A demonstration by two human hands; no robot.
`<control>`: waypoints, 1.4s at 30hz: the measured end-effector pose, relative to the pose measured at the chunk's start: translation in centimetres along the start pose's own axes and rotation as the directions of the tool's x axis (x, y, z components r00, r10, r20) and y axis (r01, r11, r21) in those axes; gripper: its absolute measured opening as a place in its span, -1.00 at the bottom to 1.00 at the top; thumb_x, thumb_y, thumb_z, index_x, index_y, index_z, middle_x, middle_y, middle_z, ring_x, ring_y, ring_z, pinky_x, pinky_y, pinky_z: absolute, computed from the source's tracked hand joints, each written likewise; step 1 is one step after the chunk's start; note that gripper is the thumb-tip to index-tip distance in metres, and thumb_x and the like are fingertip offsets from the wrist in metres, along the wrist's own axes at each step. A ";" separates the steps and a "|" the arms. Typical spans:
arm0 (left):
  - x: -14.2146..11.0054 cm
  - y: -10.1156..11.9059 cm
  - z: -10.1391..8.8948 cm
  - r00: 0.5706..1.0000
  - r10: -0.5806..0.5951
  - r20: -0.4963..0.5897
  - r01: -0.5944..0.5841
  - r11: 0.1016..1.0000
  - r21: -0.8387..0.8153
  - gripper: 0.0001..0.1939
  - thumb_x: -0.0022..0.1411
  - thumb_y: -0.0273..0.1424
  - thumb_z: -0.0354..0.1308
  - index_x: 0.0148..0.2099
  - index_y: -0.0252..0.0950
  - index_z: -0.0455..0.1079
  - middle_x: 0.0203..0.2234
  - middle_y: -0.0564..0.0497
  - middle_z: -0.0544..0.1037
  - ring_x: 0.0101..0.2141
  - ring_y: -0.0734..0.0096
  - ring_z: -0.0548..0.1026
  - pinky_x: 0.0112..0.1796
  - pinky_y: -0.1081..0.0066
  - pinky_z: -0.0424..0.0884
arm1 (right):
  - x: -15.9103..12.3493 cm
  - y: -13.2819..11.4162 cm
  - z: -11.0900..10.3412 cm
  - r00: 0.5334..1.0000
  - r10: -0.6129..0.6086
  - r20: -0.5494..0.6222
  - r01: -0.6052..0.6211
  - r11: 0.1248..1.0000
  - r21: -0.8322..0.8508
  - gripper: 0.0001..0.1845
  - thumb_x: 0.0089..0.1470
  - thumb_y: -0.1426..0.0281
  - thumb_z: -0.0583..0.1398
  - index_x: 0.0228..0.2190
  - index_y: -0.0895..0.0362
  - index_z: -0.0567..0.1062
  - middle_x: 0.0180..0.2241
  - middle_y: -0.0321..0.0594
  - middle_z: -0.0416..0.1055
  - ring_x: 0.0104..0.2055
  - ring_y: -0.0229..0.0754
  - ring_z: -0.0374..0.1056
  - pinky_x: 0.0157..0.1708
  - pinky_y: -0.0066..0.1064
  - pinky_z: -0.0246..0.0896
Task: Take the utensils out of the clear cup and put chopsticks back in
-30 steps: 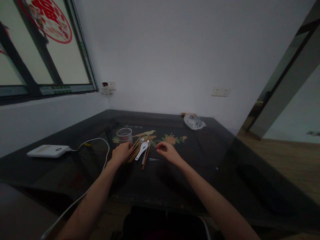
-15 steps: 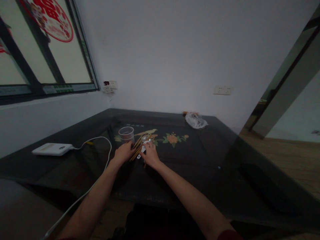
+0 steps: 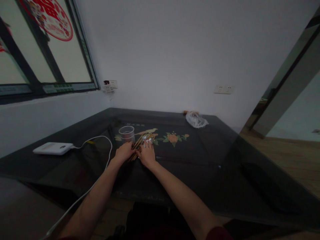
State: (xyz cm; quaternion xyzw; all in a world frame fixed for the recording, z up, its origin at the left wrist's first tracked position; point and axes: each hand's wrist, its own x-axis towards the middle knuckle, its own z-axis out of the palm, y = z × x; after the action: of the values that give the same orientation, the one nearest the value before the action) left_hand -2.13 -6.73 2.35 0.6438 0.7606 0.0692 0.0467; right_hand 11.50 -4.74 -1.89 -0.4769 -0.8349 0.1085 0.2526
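Head view: right fingers (image 3: 148, 148) over spoons (image 3: 145, 137), left fingers (image 3: 129, 146) touching chopsticks (image 3: 133, 156).

We hold left forearm (image 3: 103, 184) and right forearm (image 3: 178, 185) extended, angled inward. Our left grip (image 3: 124, 151): curled, knuckles up. Our right grip (image 3: 147, 155): just beside it, palm down, fingers forward.

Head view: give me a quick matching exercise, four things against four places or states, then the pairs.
1. Chopsticks
2. Cup
3. Plastic bag
4. Flat device

A. Crumpled, near the wall
B. Connected to a white cable
C. Bunched between the left hand and right hand
D. Upright, just beyond the left hand

Pairs: 1-C, 2-D, 3-A, 4-B
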 end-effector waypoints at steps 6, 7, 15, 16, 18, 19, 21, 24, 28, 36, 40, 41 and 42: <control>0.1 0.1 0.1 1.000 0.002 0.015 -0.002 1.000 0.022 -0.69 0.18 -0.21 0.01 -0.11 -0.25 0.38 -0.11 -0.14 0.48 -0.13 0.16 0.47 -0.19 0.30 0.39 | -0.1 -0.1 -0.3 1.000 -0.008 0.004 0.008 1.000 -0.007 -0.61 0.18 0.21 0.06 -0.03 0.14 0.38 0.23 -0.02 0.06 0.31 0.05 -0.17 0.20 -0.05 -0.14; 0.1 0.1 0.1 1.000 0.004 0.017 -0.004 1.000 0.024 -0.69 0.18 -0.20 0.00 -0.12 -0.25 0.38 -0.12 -0.14 0.48 -0.12 0.16 0.47 -0.19 0.31 0.39 | -0.1 -0.1 -0.4 1.000 -0.011 0.006 0.012 1.000 -0.009 -0.61 0.18 0.22 0.07 -0.03 0.14 0.38 0.23 -0.01 0.06 0.31 0.05 -0.17 0.19 -0.04 -0.14; 0.6 -0.3 0.5 1.000 0.001 0.029 -0.001 1.000 0.021 -0.66 0.17 -0.18 0.02 -0.10 -0.25 0.40 -0.11 -0.15 0.48 -0.13 0.17 0.47 -0.19 0.34 0.38 | -0.3 0.0 -1.0 0.999 -0.029 0.020 0.029 0.999 -0.013 -0.65 0.16 0.24 0.10 -0.09 0.16 0.42 0.21 0.01 0.09 0.30 0.06 -0.15 0.17 -0.03 -0.09; 0.6 -0.3 0.5 1.000 0.000 0.027 -0.001 1.000 0.021 -0.66 0.17 -0.19 0.03 -0.10 -0.25 0.40 -0.10 -0.16 0.48 -0.12 0.18 0.47 -0.18 0.34 0.38 | -0.3 0.1 -0.9 0.999 -0.032 0.021 0.032 0.999 -0.012 -0.66 0.16 0.23 0.10 -0.10 0.15 0.42 0.22 -0.01 0.09 0.31 0.05 -0.16 0.17 -0.04 -0.09; 0.7 -0.3 0.6 1.000 0.000 0.025 0.000 1.000 0.024 -0.67 0.17 -0.19 0.03 -0.10 -0.24 0.40 -0.10 -0.15 0.48 -0.12 0.18 0.46 -0.18 0.34 0.38 | -0.2 0.2 -0.8 0.999 -0.034 0.020 0.035 0.999 -0.013 -0.66 0.14 0.23 0.11 -0.10 0.15 0.42 0.22 -0.01 0.08 0.31 0.05 -0.17 0.18 -0.04 -0.09; 0.7 -0.4 0.7 1.000 0.000 0.026 -0.001 1.000 0.026 -0.67 0.17 -0.19 0.03 -0.10 -0.23 0.41 -0.11 -0.14 0.48 -0.12 0.18 0.46 -0.18 0.34 0.38 | -0.2 0.2 -0.7 0.999 -0.031 0.019 0.031 0.999 -0.014 -0.66 0.14 0.24 0.12 -0.10 0.15 0.42 0.22 0.00 0.08 0.31 0.05 -0.17 0.18 -0.04 -0.10; 0.8 -0.4 0.7 1.000 0.001 0.026 -0.001 1.000 0.028 -0.67 0.18 -0.18 0.02 -0.12 -0.23 0.41 -0.11 -0.13 0.49 -0.13 0.17 0.47 -0.19 0.33 0.38 | -0.2 0.3 -0.5 1.000 -0.018 0.021 0.019 1.000 -0.015 -0.64 0.12 0.24 0.14 -0.08 0.16 0.41 0.22 0.01 0.07 0.31 0.06 -0.18 0.18 -0.03 -0.11; 0.9 -0.4 0.9 0.999 0.014 0.035 -0.015 0.999 0.031 -0.68 0.18 -0.17 0.01 -0.14 -0.25 0.42 -0.13 -0.14 0.49 -0.14 0.18 0.47 -0.19 0.34 0.38 | -0.2 0.2 -0.3 1.000 -0.013 0.024 0.013 1.000 -0.006 -0.62 0.13 0.23 0.13 -0.06 0.17 0.40 0.23 0.00 0.06 0.31 0.06 -0.19 0.19 -0.01 -0.14; 1.0 -0.4 1.3 0.998 0.068 0.014 -0.068 0.998 0.014 -0.68 0.20 -0.24 0.01 -0.07 -0.27 0.39 -0.08 -0.15 0.46 -0.12 0.21 0.47 -0.14 0.36 0.37 | -0.4 0.2 -0.3 0.999 -0.031 0.022 0.031 1.000 -0.001 -0.60 0.14 0.24 0.10 -0.04 0.19 0.38 0.24 0.01 0.04 0.32 0.08 -0.22 0.20 0.00 -0.18; 0.8 0.0 1.5 0.996 0.087 -0.007 -0.087 0.996 -0.008 -0.70 0.21 -0.27 0.04 -0.06 -0.28 0.37 -0.08 -0.15 0.45 -0.10 0.23 0.46 -0.11 0.39 0.34 | -0.6 0.5 -0.5 0.998 -0.058 0.015 0.058 0.998 -0.033 -0.59 0.14 0.22 0.08 -0.04 0.17 0.37 0.23 0.00 0.07 0.31 0.10 -0.19 0.19 0.00 -0.17; 0.9 0.4 1.6 0.996 0.084 0.003 -0.084 0.996 -0.009 -0.69 0.22 -0.25 0.03 -0.06 -0.28 0.37 -0.10 -0.16 0.47 -0.10 0.23 0.45 -0.12 0.39 0.34 | -0.7 0.8 -1.1 0.998 -0.058 0.039 0.059 0.998 -0.031 -0.60 0.13 0.21 0.09 -0.04 0.14 0.38 0.22 -0.01 0.09 0.31 0.11 -0.18 0.18 0.02 -0.14; 0.9 0.5 1.7 0.996 0.091 0.008 -0.091 0.996 -0.009 -0.69 0.22 -0.26 0.03 -0.05 -0.28 0.37 -0.10 -0.15 0.47 -0.10 0.24 0.45 -0.12 0.40 0.34 | -0.8 0.9 -1.3 0.997 -0.060 0.044 0.061 0.998 -0.029 -0.59 0.13 0.21 0.09 -0.04 0.14 0.38 0.21 0.00 0.09 0.30 0.11 -0.17 0.17 0.02 -0.13; 0.9 0.6 1.8 0.995 0.099 0.012 -0.099 0.995 -0.008 -0.70 0.22 -0.27 0.04 -0.05 -0.28 0.37 -0.11 -0.15 0.47 -0.10 0.25 0.45 -0.12 0.41 0.34 | -0.9 1.0 -1.5 0.997 -0.062 0.047 0.064 0.998 -0.028 -0.59 0.13 0.21 0.10 -0.04 0.15 0.38 0.21 0.01 0.10 0.30 0.12 -0.17 0.17 0.02 -0.12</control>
State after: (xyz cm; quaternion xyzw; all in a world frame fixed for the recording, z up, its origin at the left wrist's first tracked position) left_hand -1.37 -5.68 0.75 0.6809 0.7273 0.0703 0.0503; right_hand 13.41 -5.09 -1.34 -0.4513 -0.8567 0.0989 0.2294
